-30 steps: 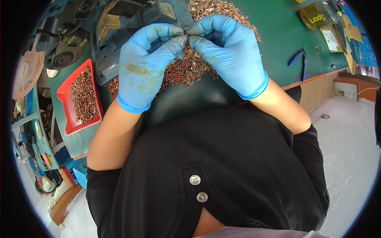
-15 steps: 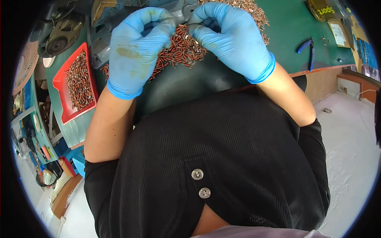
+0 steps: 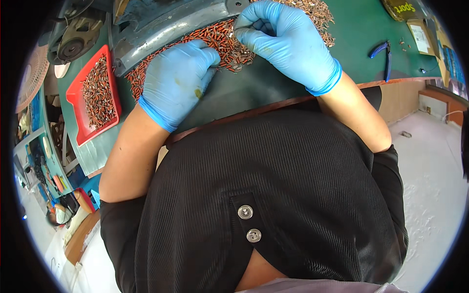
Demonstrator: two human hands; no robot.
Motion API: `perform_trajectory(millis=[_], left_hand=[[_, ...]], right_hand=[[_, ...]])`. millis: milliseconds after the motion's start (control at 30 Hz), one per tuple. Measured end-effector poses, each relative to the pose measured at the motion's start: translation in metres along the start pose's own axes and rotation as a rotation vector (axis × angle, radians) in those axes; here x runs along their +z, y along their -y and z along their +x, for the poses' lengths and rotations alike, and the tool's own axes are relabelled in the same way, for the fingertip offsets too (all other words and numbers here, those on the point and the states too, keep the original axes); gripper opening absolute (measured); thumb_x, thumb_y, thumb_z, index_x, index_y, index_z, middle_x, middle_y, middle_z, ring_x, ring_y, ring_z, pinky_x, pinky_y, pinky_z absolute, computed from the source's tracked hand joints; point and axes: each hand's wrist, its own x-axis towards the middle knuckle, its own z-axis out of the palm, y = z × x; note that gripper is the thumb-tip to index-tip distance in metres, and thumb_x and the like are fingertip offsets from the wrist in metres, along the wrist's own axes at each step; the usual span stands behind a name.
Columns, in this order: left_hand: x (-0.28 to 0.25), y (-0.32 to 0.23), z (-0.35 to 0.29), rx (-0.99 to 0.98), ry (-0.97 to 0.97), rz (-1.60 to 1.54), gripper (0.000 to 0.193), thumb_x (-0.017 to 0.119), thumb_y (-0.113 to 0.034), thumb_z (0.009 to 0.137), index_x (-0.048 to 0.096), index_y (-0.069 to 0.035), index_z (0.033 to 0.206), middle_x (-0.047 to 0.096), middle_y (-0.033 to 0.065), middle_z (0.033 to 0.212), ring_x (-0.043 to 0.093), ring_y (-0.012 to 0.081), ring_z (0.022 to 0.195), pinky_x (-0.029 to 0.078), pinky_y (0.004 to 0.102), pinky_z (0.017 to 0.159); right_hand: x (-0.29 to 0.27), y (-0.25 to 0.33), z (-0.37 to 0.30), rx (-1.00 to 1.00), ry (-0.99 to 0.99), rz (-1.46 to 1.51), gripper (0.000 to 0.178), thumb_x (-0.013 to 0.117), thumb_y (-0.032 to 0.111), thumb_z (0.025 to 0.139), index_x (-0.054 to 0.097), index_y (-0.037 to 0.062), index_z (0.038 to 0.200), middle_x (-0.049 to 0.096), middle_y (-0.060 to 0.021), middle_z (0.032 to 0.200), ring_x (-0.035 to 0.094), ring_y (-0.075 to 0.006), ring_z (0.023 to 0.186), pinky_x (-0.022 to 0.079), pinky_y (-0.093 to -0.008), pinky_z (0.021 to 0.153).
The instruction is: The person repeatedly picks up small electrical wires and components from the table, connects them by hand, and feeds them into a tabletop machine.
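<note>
The green table (image 3: 351, 58) spans the top of the frame, its near edge close against the person's black top, which likely lets the forearms reach over it without stretching; at upper left the long grey metal body (image 3: 181, 34) lies aslant, and its lower side seems to serve as a wall that keeps loose pieces from spreading away; along that side, from left of centre up to top centre, runs the heap of small red-and-silver parts (image 3: 222, 36), probably kept there because both hands reach it easily; a paler heap (image 3: 317, 14) lies beyond the right hand.

At left the red tray (image 3: 84, 136) holds more such parts, its raised walls containing them; the left hand (image 3: 173, 78), gloved in blue, lies back upward over the heap's near edge, fingers curled under, so I cannot tell whether they grasp anything; the right hand (image 3: 288, 46) has thumb and forefinger drawn together at top centre, a pinch suited to tiny pieces, though whether one sits between them I cannot tell.

The blue-handled cutters (image 3: 388, 61) rest at upper right, apart from the heap, perhaps to leave working room; a few loose bits (image 3: 402, 44) lie just beside them.
</note>
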Motion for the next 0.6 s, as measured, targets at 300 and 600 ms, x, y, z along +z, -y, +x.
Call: perform_trajectory(millis=[300, 600], left_hand=[[-0.002, -0.005, 0.002, 0.090, 0.018, 0.081, 0.006, 0.059, -0.012, 0.076, 0.061, -0.008, 0.080, 0.058, 0.0119, 0.079, 0.060, 0.0317, 0.075, 0.048, 0.0421, 0.063], [-0.020, 0.005, -0.001, -0.102, -0.072, -0.412, 0.012, 0.063, -0.010, 0.075, 0.061, -0.004, 0.086, 0.060, 0.0093, 0.078, 0.059, 0.0244, 0.069, 0.049, 0.0347, 0.065]], right_hand=[[-0.004, 0.000, -0.004, -0.032, 0.018, 0.021, 0.011, 0.063, 0.003, 0.080, 0.061, -0.0011, 0.090, 0.060, -0.0042, 0.075, 0.055, -0.0082, 0.070, 0.048, -0.0234, 0.066], [0.010, -0.002, -0.009, -0.062, 0.020, 0.093, 0.017, 0.063, -0.002, 0.084, 0.061, -0.0005, 0.101, 0.063, -0.0034, 0.090, 0.060, -0.0088, 0.084, 0.051, -0.0229, 0.076]])
